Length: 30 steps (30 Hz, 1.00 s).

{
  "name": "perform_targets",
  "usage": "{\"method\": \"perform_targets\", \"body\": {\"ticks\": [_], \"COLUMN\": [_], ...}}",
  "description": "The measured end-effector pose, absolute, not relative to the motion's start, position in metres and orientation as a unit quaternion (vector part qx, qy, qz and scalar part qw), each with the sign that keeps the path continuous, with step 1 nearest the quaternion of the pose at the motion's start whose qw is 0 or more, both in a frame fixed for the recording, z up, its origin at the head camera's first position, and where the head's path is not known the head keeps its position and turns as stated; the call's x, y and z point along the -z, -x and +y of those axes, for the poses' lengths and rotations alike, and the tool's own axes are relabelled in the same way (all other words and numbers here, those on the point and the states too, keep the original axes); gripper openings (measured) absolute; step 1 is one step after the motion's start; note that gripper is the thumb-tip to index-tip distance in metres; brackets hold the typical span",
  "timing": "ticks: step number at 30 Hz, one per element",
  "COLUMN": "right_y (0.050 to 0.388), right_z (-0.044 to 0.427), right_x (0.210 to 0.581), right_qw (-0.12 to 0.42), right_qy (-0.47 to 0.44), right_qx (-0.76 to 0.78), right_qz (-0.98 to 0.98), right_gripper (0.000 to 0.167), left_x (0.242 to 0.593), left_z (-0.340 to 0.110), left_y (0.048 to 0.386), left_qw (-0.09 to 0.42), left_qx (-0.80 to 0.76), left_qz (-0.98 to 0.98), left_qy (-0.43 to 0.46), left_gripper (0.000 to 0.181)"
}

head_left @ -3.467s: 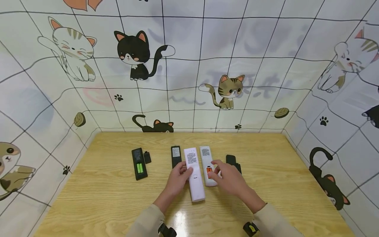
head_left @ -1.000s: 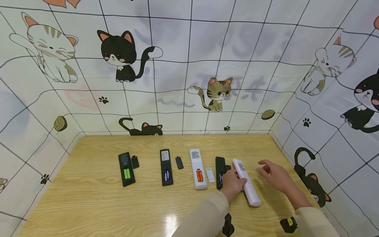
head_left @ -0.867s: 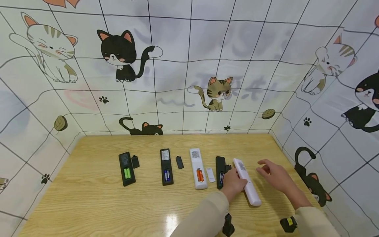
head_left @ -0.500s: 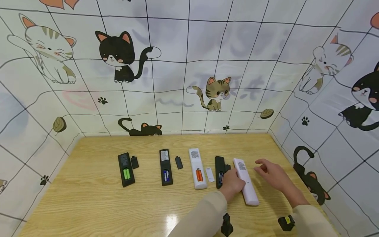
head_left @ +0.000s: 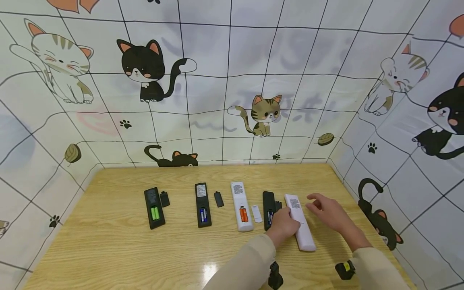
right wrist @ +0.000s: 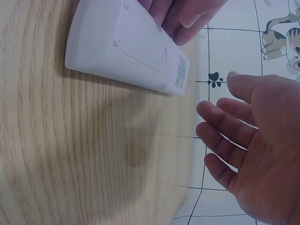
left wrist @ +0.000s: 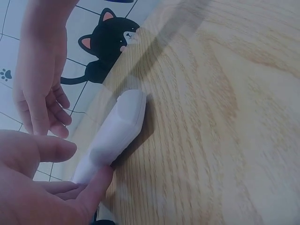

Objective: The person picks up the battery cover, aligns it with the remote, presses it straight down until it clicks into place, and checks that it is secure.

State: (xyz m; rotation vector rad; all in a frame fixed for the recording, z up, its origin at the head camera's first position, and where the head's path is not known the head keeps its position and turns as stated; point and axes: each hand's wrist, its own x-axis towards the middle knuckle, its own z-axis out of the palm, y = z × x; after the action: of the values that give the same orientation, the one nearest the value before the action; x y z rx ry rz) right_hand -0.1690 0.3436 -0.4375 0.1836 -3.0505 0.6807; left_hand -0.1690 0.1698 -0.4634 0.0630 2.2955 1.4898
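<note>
My left hand [head_left: 284,226] holds the left edge of a white remote control [head_left: 301,227] that lies back side up on the table. The remote's closed battery cover [right wrist: 145,49] and printed label face up in the right wrist view. In the left wrist view, the fingers of my left hand [left wrist: 51,187] meet the remote's side, partly hiding it. To the remote's right, my right hand [head_left: 328,211] hovers apart from it, its fingers loosely bent around nothing. Just left of the left hand lies a black remote [head_left: 268,207], partly covered by that hand.
Further left lie another white remote [head_left: 239,197] with orange batteries, a black one [head_left: 201,201] with blue batteries and a black one [head_left: 152,201] with green batteries. Loose covers [head_left: 164,198] lie beside them on the wooden table [head_left: 145,257]. Cat-print cloth [head_left: 217,80] encloses the sides.
The white remote was carried from mid-table to the right end, past the other remotes. Over the last second it turned flatter onto the table, and my right hand moved slightly left.
</note>
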Motion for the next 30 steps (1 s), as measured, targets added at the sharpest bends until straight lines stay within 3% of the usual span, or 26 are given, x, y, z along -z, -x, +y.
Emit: {"method": "perform_targets", "body": {"ticks": [10,19,25,30], "right_y": [0.173,0.183,0.187,0.187], "right_z": [0.336,0.331,0.317,0.303], "right_x": [0.44,0.442,0.45,0.458], "right_qw": [0.005,0.016,0.005,0.022], "right_qy": [-0.067,-0.073,-0.069,-0.081], "right_qx": [-0.228,-0.225,-0.193,-0.144], "right_qz": [-0.971,-0.971,-0.979,-0.986], "right_gripper": [0.037,0.035,0.034,0.034], "left_x": [0.463,0.449,0.44,0.441], "left_z": [0.165,0.149,0.125,0.104], "left_y": [0.167,0.175,0.194,0.211], "left_qw": [0.197,0.173,0.165,0.154], "left_qx": [-0.524,-0.575,-0.604,-0.593], "left_qz": [0.828,0.796,0.776,0.789], "left_qy": [-0.037,-0.075,-0.073,-0.053], "left_gripper": [0.047,0.02,0.014,0.02]}}
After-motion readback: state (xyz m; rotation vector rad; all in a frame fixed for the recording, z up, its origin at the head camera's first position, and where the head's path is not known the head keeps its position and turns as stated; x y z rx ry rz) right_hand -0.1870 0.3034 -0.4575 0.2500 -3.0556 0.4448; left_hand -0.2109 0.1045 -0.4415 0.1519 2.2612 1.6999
